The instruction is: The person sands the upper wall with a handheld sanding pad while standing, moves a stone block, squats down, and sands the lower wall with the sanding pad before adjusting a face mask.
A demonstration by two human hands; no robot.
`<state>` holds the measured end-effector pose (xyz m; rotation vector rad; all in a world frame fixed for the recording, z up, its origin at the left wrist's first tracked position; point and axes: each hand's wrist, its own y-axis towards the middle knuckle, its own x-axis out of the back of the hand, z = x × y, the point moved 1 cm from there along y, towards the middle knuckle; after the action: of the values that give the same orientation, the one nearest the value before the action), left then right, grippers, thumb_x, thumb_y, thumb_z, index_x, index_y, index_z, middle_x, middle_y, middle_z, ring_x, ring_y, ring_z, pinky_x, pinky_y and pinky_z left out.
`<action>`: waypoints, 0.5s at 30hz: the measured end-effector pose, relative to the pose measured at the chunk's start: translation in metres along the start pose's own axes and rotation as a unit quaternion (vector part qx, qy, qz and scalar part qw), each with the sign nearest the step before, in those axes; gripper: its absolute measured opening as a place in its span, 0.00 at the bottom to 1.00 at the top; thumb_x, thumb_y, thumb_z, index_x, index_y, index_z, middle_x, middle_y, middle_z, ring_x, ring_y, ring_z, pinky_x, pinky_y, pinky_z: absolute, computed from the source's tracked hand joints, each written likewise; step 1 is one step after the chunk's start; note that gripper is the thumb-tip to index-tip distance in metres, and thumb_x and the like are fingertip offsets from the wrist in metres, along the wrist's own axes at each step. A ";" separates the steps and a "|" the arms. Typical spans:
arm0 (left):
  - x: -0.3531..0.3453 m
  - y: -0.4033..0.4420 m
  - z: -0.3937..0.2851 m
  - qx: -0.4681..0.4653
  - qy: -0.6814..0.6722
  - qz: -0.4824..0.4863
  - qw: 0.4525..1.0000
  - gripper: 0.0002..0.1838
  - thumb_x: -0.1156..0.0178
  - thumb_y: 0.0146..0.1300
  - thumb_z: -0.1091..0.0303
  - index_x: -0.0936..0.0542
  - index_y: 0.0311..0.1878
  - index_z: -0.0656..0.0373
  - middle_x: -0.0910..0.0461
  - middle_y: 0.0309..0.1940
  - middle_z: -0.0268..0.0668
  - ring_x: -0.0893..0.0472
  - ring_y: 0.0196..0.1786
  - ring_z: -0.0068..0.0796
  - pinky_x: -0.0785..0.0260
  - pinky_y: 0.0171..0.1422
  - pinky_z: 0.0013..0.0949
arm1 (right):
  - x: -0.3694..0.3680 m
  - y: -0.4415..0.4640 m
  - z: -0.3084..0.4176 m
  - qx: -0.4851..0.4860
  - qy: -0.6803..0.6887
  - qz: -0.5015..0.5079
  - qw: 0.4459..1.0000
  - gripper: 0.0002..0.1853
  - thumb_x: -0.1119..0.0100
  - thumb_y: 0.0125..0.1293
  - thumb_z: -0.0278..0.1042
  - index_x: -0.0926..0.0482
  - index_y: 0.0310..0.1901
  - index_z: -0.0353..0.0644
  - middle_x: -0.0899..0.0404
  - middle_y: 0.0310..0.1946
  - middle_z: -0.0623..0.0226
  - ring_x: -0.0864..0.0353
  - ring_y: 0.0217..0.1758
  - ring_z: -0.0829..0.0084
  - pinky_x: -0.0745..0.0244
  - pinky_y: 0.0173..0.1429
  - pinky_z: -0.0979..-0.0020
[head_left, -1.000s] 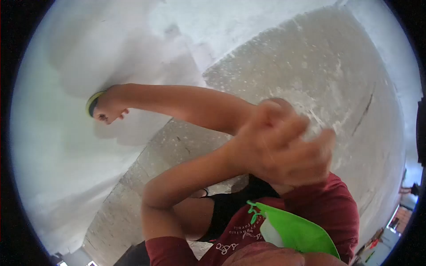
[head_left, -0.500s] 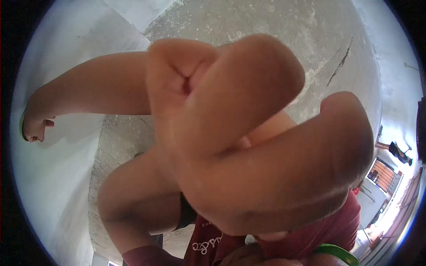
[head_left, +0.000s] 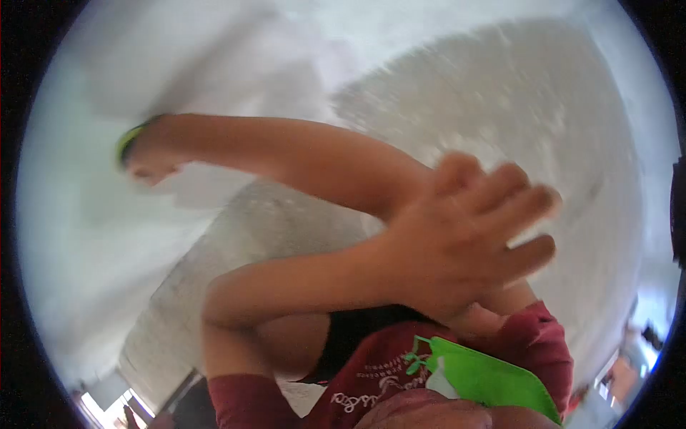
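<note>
My right hand [head_left: 153, 154] reaches across to the far left on the outstretched right arm. Its fingers are curled on a round dark pad with a yellow-green rim [head_left: 127, 146], beside the pale wall surface [head_left: 78, 214]. Motion blurs this hand, and contact between pad and wall is hard to make out. Nearer the camera, my left hand [head_left: 464, 239] lies in front of the right upper arm, fingers spread and bent, holding nothing visible. Below it is a green face mask [head_left: 489, 372] over my dark red shirt [head_left: 371, 365].
The grey, marked floor [head_left: 572, 143] stretches behind the arms. Bright window-like openings [head_left: 118, 407] show at the lower left. Blurred objects [head_left: 618, 379] are at the lower right edge, with a dark shape [head_left: 679, 211] above them.
My left hand has drawn back from close before the camera, and its fingers are more spread. My right hand and the pad appear higher and further right, as the whole view has shifted.
</note>
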<state>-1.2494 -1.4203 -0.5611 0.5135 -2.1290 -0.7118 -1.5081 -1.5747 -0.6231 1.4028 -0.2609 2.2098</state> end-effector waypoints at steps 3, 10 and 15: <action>0.013 -0.006 -0.005 -0.051 0.114 -0.049 0.991 0.21 0.39 0.41 0.46 0.22 0.34 0.50 0.28 0.46 0.37 0.29 0.50 0.34 0.43 0.48 0.42 | 0.012 -0.033 0.012 0.015 -0.035 -0.112 0.993 0.05 0.44 0.58 0.39 0.24 0.32 0.50 0.20 0.25 0.65 0.18 0.30 0.62 0.26 0.36 0.56; 0.134 -0.032 -0.017 0.002 0.267 -0.105 0.958 0.13 0.33 0.45 0.53 0.23 0.26 0.50 0.26 0.37 0.26 0.25 0.41 0.26 0.36 0.44 0.41 | 0.074 -0.078 0.052 -0.134 0.049 -0.066 0.988 0.06 0.42 0.64 0.42 0.23 0.35 0.51 0.22 0.24 0.69 0.19 0.28 0.74 0.27 0.37 0.67; 0.239 -0.048 0.003 -0.021 0.315 -0.208 0.926 0.10 0.32 0.57 0.61 0.20 0.30 0.55 0.18 0.29 0.33 0.22 0.28 0.23 0.33 0.31 0.28 | 0.082 -0.092 0.055 -0.119 0.027 -0.134 0.983 0.08 0.43 0.64 0.43 0.24 0.35 0.48 0.22 0.20 0.71 0.21 0.23 0.75 0.26 0.32 0.66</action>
<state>-1.3859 -1.5933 -0.4566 1.0351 -1.4085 -0.6981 -1.4450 -1.4932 -0.5350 1.1733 -0.2892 1.9233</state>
